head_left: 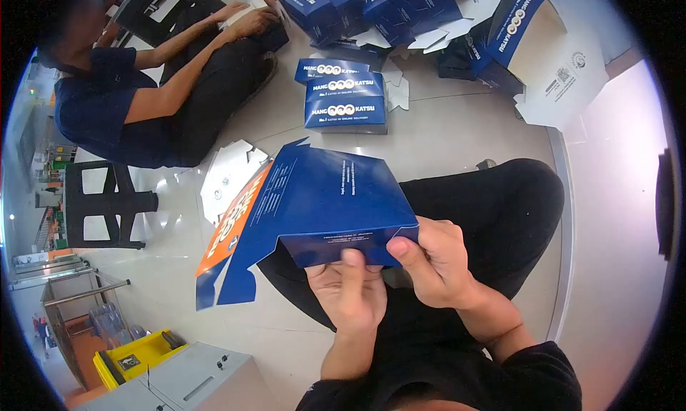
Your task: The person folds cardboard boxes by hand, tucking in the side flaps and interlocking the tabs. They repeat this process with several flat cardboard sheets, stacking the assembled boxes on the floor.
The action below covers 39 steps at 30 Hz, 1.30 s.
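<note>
Above my lap is a partly folded cardboard food box [336,189], dark blue, with an orange panel and loose flaps on its left side. My left hand [348,293] grips the near side wall from below, its thumb pressed on the face with small print. At the right corner of that same wall, my right hand [436,261] pinches the edge between thumb and fingers. A white unfolded cardboard blank [229,179] lies on the floor beyond the orange panel, partly hidden by it.
Several folded blue boxes [345,116] stand ahead on the tiled floor. More boxes [407,11] pile up behind, with open ones [529,39] at right. A co-worker [114,111] sits at left, hands on a box. A black stool [107,204] and grey cabinet [193,382] are at left.
</note>
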Available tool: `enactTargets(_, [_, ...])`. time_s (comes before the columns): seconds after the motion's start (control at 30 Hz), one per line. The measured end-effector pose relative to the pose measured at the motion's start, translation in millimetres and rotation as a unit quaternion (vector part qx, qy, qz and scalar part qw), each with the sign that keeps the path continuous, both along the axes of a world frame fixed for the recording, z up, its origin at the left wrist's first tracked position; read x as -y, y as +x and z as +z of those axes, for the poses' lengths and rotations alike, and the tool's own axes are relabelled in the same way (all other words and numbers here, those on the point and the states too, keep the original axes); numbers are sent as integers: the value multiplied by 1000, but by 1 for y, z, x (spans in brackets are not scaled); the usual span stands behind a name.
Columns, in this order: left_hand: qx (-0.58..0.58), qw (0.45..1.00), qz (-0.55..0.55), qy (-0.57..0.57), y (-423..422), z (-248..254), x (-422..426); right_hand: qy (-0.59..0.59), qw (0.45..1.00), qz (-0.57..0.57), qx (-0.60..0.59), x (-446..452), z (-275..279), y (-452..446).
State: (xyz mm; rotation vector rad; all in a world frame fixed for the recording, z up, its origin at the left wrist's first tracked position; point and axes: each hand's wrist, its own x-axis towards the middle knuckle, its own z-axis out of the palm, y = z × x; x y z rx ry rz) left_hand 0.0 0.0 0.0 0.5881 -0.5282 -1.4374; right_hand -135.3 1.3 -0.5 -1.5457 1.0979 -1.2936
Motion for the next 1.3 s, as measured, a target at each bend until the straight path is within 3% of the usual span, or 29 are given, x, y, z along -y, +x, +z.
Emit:
enactTargets(0.1, [75,993,-1,-87,2,-8,6,59,998,13,-32,5,4,1])
enactTargets(0.17, [243,964,74,-80,7,-15,8,-26,972,-222,-73,9,6,7])
enactTargets(0.2, [243,964,76,-77,11,-21,6,-120,950,-277,-80,15,12,9])
enactTargets(0.23, [320,941,70,-83,16,-29,4,-121,950,-275,-81,18,24,9])
enactTargets(0.3, [452,884,63,-101,22,-33,1,-288,929,-187,-134,22,50,11])
enactTargets(0.37, [485,863,82,-114,24,-29,2,-332,918,-150,-158,21,55,18])
enactTargets(0.5, [460,873,127,-96,26,-13,6,-403,886,-78,-214,18,57,18])
enactTargets(0.7, [401,902,146,-67,23,7,10,-387,874,-148,-254,18,36,35])
enactTargets(0.83, [388,911,138,-28,25,-1,8,-369,885,-183,-218,25,18,42])
enactTargets(0.9, [473,866,155,-49,24,-4,8,-351,880,-185,-263,25,17,45])
enactTargets(1.0, [490,849,187,-57,20,-8,10,-323,885,-201,-268,24,28,46])
enactTargets(1.13, [497,843,192,-67,17,-10,14,-424,860,-198,-205,31,35,53])
enactTargets(1.3, [488,851,180,-68,16,-8,19,-423,862,-166,-224,27,50,48])
